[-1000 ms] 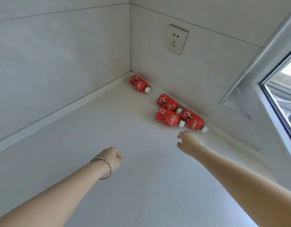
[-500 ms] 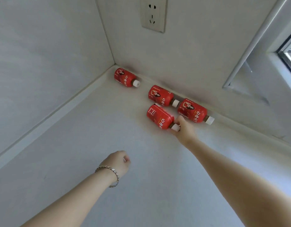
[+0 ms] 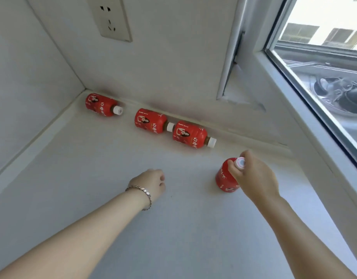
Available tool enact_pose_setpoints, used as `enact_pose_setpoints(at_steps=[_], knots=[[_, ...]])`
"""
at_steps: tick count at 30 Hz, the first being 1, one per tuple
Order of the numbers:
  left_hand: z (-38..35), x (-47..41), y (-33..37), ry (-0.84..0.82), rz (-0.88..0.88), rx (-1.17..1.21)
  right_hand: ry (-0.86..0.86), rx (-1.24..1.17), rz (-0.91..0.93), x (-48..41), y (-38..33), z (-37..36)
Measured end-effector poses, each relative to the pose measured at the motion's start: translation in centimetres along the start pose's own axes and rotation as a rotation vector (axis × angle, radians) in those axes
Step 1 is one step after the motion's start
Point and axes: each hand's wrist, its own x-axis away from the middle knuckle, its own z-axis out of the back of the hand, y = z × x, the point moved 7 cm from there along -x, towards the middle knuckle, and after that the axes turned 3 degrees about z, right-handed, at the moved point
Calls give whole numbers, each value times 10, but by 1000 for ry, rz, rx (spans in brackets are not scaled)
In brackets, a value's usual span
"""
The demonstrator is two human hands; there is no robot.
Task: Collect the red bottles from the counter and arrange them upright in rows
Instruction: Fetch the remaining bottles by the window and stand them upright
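Note:
Three red bottles with white caps lie on their sides along the back wall: one in the corner (image 3: 100, 104), one in the middle (image 3: 150, 121), one to its right (image 3: 190, 134). A fourth red bottle (image 3: 224, 179) stands upright on the white counter (image 3: 93, 168), nearer to me on the right. My right hand (image 3: 252, 175) grips it at the neck and cap. My left hand (image 3: 151, 183), with a silver bracelet on the wrist, hovers over the counter with its fingers curled and nothing in it.
White walls meet in a corner at the back left. A wall socket (image 3: 111, 19) sits above the lying bottles. A window frame (image 3: 306, 109) and its sill run along the right side of the counter.
My right hand took the front lying bottle by its cap end, carried it right and toward me, and stood it upright. My left hand stayed over the counter.

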Motion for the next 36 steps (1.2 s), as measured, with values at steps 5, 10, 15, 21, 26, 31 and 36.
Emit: enact_pose_setpoints(at_steps=[5,10,15,21,26,31,36], knots=[[30,-45,91,280,-341,-249,-51,18,-10,-14,-1,-5],[30,-101,121,298,-355,-253,-44,10,-16,-16,3,-8],[30,-106,132,513,-343,-506,-52,1,4,-13,6,-11],[21,-53,92,481,-352,-101,-74,-12,1,-11,5,-11],[3,5,38,277,-143,531,-103,-13,-8,-10,4,-9],[15,15,45,303,-190,213,-111,0,-22,-8,3,-10],[30,20,76,473,-236,-331,-150,120,-68,-6,1,-8]])
